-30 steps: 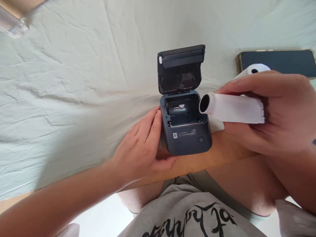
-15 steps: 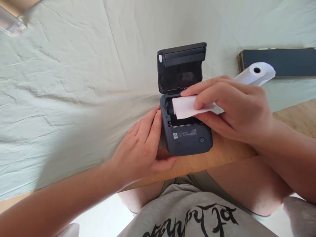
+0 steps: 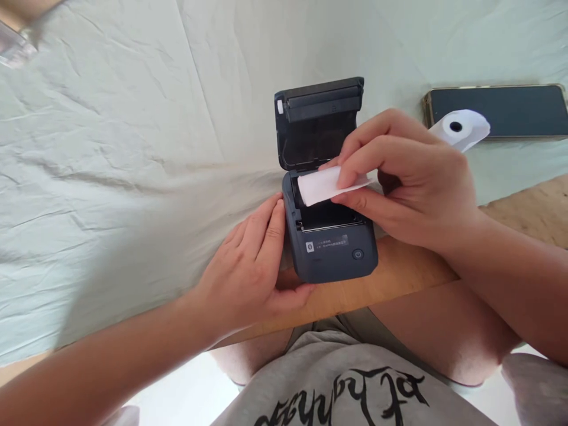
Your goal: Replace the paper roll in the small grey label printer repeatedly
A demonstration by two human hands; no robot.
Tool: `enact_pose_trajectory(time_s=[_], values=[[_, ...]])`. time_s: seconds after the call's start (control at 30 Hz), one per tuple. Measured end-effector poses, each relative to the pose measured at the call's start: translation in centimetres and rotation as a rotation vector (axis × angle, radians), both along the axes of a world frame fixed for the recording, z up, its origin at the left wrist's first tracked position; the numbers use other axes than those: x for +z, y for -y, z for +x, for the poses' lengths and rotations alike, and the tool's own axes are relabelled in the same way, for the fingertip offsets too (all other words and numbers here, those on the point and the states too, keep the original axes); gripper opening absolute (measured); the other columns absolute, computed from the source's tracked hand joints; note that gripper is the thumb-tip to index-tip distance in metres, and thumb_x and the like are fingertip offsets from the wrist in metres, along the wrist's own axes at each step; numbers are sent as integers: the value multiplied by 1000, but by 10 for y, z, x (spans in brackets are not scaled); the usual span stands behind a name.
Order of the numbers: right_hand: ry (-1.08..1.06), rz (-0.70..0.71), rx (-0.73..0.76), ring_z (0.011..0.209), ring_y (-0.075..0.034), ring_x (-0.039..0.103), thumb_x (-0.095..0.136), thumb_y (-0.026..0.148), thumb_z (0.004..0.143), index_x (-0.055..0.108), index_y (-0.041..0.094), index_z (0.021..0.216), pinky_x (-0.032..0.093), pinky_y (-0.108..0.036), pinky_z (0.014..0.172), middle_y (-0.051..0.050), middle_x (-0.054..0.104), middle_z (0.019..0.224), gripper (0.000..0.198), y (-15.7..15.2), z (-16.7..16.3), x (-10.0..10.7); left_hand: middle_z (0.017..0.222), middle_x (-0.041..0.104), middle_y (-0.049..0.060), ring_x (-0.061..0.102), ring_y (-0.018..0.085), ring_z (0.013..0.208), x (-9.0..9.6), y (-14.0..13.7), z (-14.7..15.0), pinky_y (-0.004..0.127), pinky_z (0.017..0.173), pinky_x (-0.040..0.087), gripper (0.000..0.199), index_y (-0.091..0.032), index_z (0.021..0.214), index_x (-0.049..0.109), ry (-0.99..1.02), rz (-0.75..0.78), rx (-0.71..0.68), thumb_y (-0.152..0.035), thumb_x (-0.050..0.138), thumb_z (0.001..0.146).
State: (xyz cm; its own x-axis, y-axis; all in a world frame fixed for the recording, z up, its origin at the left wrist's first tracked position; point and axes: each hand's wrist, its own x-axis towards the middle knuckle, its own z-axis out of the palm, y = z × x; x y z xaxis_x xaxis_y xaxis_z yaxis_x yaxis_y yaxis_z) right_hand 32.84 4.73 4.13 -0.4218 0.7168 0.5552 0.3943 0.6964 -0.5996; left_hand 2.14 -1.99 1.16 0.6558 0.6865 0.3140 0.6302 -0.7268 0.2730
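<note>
A small dark grey printer stands near the table's front edge with its lid swung up and back. My left hand rests flat against the printer's left side, thumb along its front corner. My right hand grips a white paper roll by its right end and holds it tilted over the open paper bay, its left end low in the opening. A second white paper roll lies on the cloth behind my right hand.
A pale green wrinkled cloth covers most of the wooden table. A dark phone lies face up at the far right. A clear plastic object sits in the far left corner. My lap is below the table edge.
My right hand carried the paper roll leftwards from beside the printer to over its open bay and lowered its left end into the opening. My left hand stayed against the printer's side.
</note>
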Motion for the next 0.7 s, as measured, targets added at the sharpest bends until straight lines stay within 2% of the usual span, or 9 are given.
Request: enact_pose_trajectory(time_s=[0.17,0.33,0.4,0.5,0.6,0.7], values=[[-45,-4,-5,110,-16,87,93,27,117,83,27,108,79,-32,99,-3,86,118,14,-3,-2,-3,186,67,38,79,53,168,1,-1,-2,60,132,75,114,-5,201,26,-22,0,-19,-56,81,115],[-50,-147,7,117,-19,91,86,27,115,82,28,98,81,-37,102,-1,90,127,17,1,-7,-3,182,72,36,82,51,165,3,-2,-1,59,130,77,107,-8,200,30,-23,28,4,-58,77,118],[-65,-138,13,112,-18,90,88,26,114,83,28,98,80,-36,100,-1,90,123,17,4,-3,-1,181,72,37,82,52,164,2,-1,1,59,130,77,110,-6,200,30,-13,24,1,-57,80,116],[-21,-103,109,106,-17,87,89,28,117,86,32,105,77,-36,95,0,89,120,13,11,7,1,179,74,35,83,52,161,0,0,2,60,130,77,119,-9,202,26,39,6,9,-55,88,111],[76,-43,216,112,-19,87,87,29,119,86,36,114,74,-42,102,2,88,123,8,15,17,-1,182,71,33,84,50,160,-2,0,0,62,124,80,119,-20,203,27,106,16,-13,-47,94,108],[129,-10,268,122,-20,87,88,38,122,81,36,117,69,-46,111,3,88,129,9,16,21,-2,191,61,28,80,50,164,0,-4,-5,63,118,81,97,-39,191,49,84,-28,-81,-35,98,107]])
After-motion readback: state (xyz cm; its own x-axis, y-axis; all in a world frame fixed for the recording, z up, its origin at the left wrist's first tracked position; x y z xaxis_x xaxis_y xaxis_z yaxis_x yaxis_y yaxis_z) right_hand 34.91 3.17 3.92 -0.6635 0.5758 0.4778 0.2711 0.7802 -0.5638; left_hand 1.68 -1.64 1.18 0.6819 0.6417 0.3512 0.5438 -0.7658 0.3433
